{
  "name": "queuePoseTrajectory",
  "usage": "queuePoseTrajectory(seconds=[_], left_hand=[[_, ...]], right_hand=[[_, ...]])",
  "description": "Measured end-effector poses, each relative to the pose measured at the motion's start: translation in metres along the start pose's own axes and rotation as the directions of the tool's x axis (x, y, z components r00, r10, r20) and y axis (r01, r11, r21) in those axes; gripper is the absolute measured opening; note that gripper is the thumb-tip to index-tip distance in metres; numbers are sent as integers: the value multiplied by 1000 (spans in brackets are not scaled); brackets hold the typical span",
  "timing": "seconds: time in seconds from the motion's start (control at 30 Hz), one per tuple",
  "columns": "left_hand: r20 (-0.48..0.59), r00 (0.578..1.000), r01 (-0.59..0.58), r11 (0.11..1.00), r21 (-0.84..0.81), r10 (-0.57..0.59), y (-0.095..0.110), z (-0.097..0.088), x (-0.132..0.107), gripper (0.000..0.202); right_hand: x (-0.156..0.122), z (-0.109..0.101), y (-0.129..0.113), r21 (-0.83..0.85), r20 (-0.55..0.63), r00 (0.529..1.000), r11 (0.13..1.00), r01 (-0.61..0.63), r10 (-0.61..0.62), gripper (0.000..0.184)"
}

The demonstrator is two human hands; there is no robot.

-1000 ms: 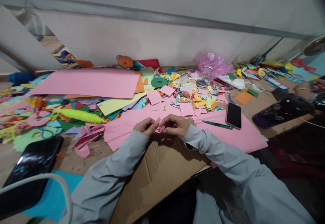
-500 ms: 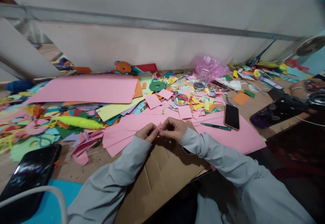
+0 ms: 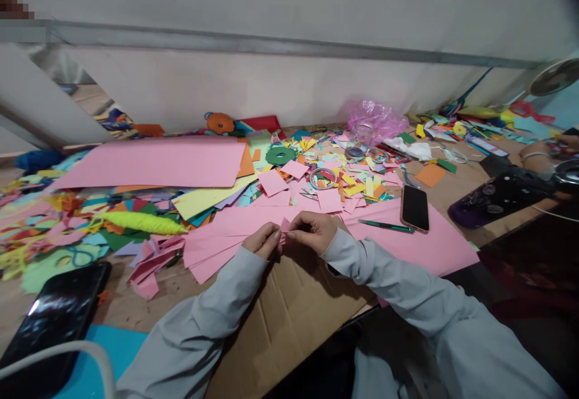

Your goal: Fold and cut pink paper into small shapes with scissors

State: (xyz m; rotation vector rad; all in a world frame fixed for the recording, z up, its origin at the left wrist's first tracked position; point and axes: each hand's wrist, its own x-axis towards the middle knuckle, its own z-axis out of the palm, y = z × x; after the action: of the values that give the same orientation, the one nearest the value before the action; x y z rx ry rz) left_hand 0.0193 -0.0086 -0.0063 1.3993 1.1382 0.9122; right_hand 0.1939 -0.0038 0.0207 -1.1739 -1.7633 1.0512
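Observation:
A small folded piece of pink paper [image 3: 284, 224] is pinched between my two hands, its pointed tip showing above the fingers. My left hand [image 3: 263, 240] grips it from the left with thumb and fingertips. From the other side my right hand [image 3: 314, 231] holds it between thumb and index finger. Under both hands lies a sheet of brown cardboard [image 3: 289, 314]. Pink paper strips [image 3: 212, 245] fan out just left of my hands. Beyond them are cut pink squares [image 3: 329, 201]. A green pen [image 3: 386, 225] lies right of my right hand, on a large pink sheet [image 3: 441, 248].
A phone [image 3: 414, 208] rests at the right, a larger black device [image 3: 54, 320] at the lower left beside a white cable [image 3: 97, 354]. Colourful scraps, a glass jar [image 3: 360, 140] and a tape roll [image 3: 322, 178] line the back. At far right, another person's hand [image 3: 538, 157] is near a dark bottle [image 3: 493, 197].
My fingers have shifted slightly on the folded pink paper, and more of its tip shows now. The view has moved a little; the other things lie as before.

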Motion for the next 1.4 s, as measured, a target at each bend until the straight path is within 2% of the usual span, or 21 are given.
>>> queuePoseTrajectory(seconds=[0.27,0.53,0.77,0.97,1.27,1.33,1.4], left_hand=[[-1,1000,-19,991,134,19,-3,-1,1,27],[31,999,-19,965,262,12,-2,-4,1,28],[45,996,-82,935,345,71,-7,-4,2,29],[-6,999,-42,912,409,48,-5,-3,2,39],[-2,997,-75,920,384,82,0,-2,-1,36],[-18,999,-37,948,318,46,2,0,-2,37],[-57,998,9,982,189,2,4,3,-2,38]], right_hand=[[2,-1,6,-145,-3,998,987,67,-68,10],[2,-3,4,-167,49,988,974,153,-146,8],[2,-2,9,-192,52,980,961,199,-193,4],[1,-2,8,-227,49,980,953,200,-194,6],[-1,2,9,-235,47,973,945,229,-225,8],[-1,2,7,-189,37,982,963,191,-188,7],[1,2,6,-83,-17,996,993,87,-88,13]])
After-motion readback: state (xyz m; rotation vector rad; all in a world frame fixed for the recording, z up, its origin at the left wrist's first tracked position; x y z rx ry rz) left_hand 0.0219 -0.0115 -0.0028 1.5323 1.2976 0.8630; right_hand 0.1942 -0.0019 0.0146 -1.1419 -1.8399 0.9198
